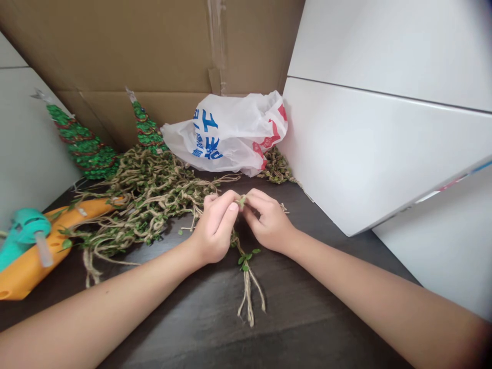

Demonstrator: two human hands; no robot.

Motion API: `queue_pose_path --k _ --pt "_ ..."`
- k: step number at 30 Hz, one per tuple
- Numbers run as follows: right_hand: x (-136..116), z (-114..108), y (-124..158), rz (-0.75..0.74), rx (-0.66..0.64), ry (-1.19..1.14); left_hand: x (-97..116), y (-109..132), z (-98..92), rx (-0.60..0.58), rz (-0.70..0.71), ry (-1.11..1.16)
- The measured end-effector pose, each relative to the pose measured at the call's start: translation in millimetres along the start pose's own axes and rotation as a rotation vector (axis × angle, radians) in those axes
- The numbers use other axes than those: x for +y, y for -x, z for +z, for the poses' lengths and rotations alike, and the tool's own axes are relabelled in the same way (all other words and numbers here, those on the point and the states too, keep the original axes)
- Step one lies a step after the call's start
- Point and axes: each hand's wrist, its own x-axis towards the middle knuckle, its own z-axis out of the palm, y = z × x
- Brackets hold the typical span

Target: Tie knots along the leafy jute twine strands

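My left hand point(214, 228) and my right hand point(268, 220) meet over the dark table point(307, 318), fingertips pinched together on one strand of jute twine with small green leaves point(246, 279). The strand hangs down between my wrists and ends in frayed tails on the table. Both hands are closed on it. A tangled pile of the same leafy twine point(149, 200) lies just left of my left hand.
A white plastic bag with blue and red print point(230, 133) lies behind the hands. Two green sequined cone trees point(86, 146) lean at the back left. An orange and teal glue gun point(28, 246) rests at left. Cardboard point(154, 51) and white panels point(365, 154) wall the area.
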Motion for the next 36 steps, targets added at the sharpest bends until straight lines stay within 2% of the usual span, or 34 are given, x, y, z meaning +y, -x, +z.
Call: queue_pose_path --k 6,14,27,36 --pt "-1.0 0.6 -0.1 0.016 -0.008 0.002 0.3 -4.0 3.6 -0.043 -0.090 -0.164" --pt "-3.5 0.5 -0.9 0.043 -0.031 0.034 -0.6 -4.4 4.4 0.004 -0.187 -0.350" --pt "-6.1 -1.9 -0.2 0.080 -0.055 0.004 0.3 -6.8 5.2 -0.049 -0.177 -0.331" --pt "-7.4 -2.3 1.6 0.079 -0.004 -0.020 -3.2 -7.0 5.5 -0.035 -0.217 -0.349"
